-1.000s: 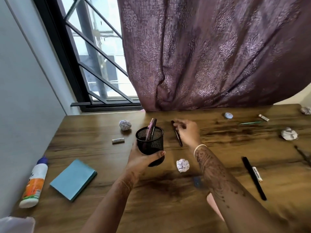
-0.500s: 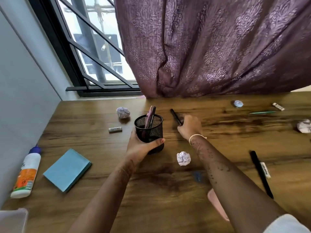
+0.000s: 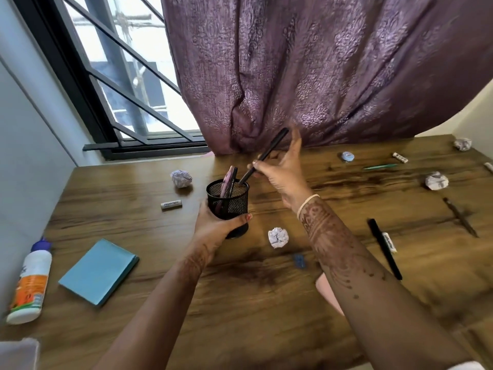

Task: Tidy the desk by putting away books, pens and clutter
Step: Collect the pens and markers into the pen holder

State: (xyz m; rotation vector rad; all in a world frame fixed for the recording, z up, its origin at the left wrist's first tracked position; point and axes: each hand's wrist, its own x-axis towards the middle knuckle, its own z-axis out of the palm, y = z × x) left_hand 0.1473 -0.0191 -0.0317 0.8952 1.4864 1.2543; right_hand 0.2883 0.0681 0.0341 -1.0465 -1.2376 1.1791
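A black mesh pen cup (image 3: 234,201) stands on the wooden desk (image 3: 186,303), and my left hand (image 3: 216,227) grips its lower part. A purple pen (image 3: 229,182) leans inside it. My right hand (image 3: 282,172) pinches a black pen (image 3: 266,154) slanted over the cup, its lower tip just inside the rim. Loose on the desk lie a blue notebook (image 3: 98,271), another black pen (image 3: 384,248), a green pen (image 3: 380,166), a dark pencil (image 3: 460,216) and three crumpled paper balls (image 3: 278,237) (image 3: 181,178) (image 3: 436,180).
A glue bottle (image 3: 30,281) lies at the left edge. White erasers (image 3: 171,204) (image 3: 389,242) (image 3: 400,157), a small round tin (image 3: 348,156) and a fourth paper ball (image 3: 462,143) lie scattered. A purple curtain (image 3: 320,70) hangs behind the desk beside a barred window (image 3: 128,76).
My right hand has lifted the black pen off the desk and brought it left, tilting its tip into the cup. My left hand still holds the cup.
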